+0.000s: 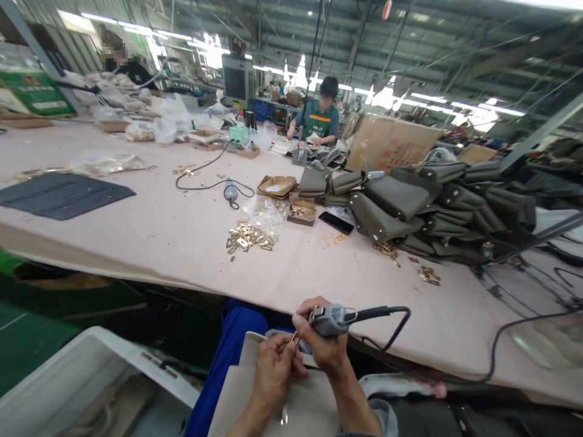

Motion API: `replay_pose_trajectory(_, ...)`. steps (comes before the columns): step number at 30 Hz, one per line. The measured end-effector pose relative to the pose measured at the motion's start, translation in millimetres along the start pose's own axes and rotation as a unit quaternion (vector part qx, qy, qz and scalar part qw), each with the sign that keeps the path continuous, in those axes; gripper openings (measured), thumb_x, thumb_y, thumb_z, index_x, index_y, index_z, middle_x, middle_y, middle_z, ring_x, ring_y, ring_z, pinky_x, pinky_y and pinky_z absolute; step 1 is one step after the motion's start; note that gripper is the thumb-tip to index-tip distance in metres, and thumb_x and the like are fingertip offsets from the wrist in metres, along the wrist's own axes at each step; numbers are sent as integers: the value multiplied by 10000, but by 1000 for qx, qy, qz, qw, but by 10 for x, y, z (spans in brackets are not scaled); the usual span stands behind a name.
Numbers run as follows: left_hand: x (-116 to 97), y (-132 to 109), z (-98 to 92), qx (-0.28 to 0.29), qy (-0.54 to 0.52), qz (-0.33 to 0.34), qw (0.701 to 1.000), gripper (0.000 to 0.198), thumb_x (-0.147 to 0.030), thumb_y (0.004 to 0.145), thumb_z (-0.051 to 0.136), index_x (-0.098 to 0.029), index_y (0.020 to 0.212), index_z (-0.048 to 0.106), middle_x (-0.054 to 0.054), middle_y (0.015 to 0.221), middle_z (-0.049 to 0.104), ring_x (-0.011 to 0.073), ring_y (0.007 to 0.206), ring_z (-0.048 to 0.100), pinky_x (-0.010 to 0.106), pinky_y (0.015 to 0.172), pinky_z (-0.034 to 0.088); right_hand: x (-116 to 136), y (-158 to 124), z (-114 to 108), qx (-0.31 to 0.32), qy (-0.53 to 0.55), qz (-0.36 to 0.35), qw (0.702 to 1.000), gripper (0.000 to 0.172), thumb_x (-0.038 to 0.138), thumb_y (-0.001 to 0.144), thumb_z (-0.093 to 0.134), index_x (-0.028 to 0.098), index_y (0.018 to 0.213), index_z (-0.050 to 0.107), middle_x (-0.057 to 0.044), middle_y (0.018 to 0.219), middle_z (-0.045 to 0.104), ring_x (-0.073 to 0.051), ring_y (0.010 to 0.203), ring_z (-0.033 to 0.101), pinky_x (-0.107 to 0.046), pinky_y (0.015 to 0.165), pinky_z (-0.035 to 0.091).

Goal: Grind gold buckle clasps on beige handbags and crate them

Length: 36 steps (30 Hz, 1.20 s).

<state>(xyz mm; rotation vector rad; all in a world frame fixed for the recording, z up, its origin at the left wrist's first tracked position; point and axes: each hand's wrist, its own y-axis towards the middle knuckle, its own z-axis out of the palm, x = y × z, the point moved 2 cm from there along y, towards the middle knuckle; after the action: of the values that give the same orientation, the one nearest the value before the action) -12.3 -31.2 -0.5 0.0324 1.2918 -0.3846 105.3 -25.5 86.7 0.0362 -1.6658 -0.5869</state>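
In my lap lies a beige leather-like bag piece (pixel 243 388). Over it, my right hand (pixel 325 346) grips a grey corded electric screwdriver (pixel 331 320), whose tip slants down to the left. The fingers of my left hand (pixel 274 367) are pinched around a small gold metal fitting (pixel 295 337) right at the tool's tip; most of that fitting is hidden by fingers. Lower on the beige piece, a shiny metal bit (pixel 285 416) shows below my left hand.
Gold metal fittings (pixel 248 237) lie heaped on the table (pixel 182 243), near a small box of parts (pixel 301 212) and a black phone (pixel 336 223). Dark olive bags (pixel 401 194) are piled at right. A white bin (pixel 113 346) stands at lower left. A co-worker (pixel 321 115) sits across.
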Motion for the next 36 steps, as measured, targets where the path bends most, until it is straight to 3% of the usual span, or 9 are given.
replay_pose_trajectory(5,33,22,-10,6,28,6,1000,431,-579,813,725,-167,692,693,61,540,688,195,446,651,247,471,497,107,2,-39,71,15,-7,997,83,249,786,779,201,786,712,-14,727,654,-149,648,594,-281,631,491)
replay_pose_trajectory(7,74,42,-8,3,13,-3,1000,438,-583,805,736,-153,726,706,70,576,703,195,453,660,249,471,507,159,28,-88,110,88,-1,990,92,247,783,785,202,786,706,-4,689,633,-132,585,559,-266,567,454)
replay_pose_trajectory(9,112,63,-6,-6,-6,-17,1000,455,-585,783,760,-133,809,723,75,626,715,185,453,664,243,466,514,217,110,-181,108,197,0,974,87,270,823,749,214,846,687,18,659,594,-112,512,513,-246,497,410)
replay_pose_trajectory(11,149,78,-5,-18,-19,-33,999,498,-600,760,776,-120,882,725,73,655,717,178,453,667,235,450,516,244,264,-335,43,278,-13,959,93,280,859,707,229,913,652,40,645,561,-105,483,494,-241,487,413)
replay_pose_trajectory(14,205,86,-7,-35,-23,-47,998,548,-638,733,779,-119,898,715,66,663,713,171,444,668,227,434,524,136,589,-669,-100,290,-13,952,137,249,842,721,211,908,607,59,623,529,-89,486,473,-255,548,461)
replay_pose_trajectory(20,235,87,13,-70,-24,-25,997,565,-649,719,783,-120,911,726,68,670,718,142,383,625,193,377,469,-534,1185,-1420,-334,332,62,880,317,183,695,779,193,847,501,87,665,501,-55,489,446,-225,553,478)
replay_pose_trajectory(24,216,110,27,-75,-13,-25,997,570,-666,712,779,-120,870,730,67,655,712,145,369,620,189,362,444,-946,1484,-1713,-409,328,89,847,310,176,734,749,195,788,445,92,657,493,-53,477,453,-223,535,497)
replay_pose_trajectory(29,253,170,14,-82,-14,-30,996,604,-698,689,778,-130,891,737,62,655,717,156,367,625,199,360,453,-1365,1799,-1885,-498,324,126,795,330,129,771,681,220,757,364,93,610,481,-62,434,432,-210,444,467)
replay_pose_trajectory(36,225,232,28,-101,-10,-37,994,601,-688,674,795,-130,890,736,65,651,714,170,371,627,229,372,491,-1749,1791,-1964,-538,329,139,763,322,108,760,648,228,762,349,89,626,497,-60,430,440,-198,420,470)
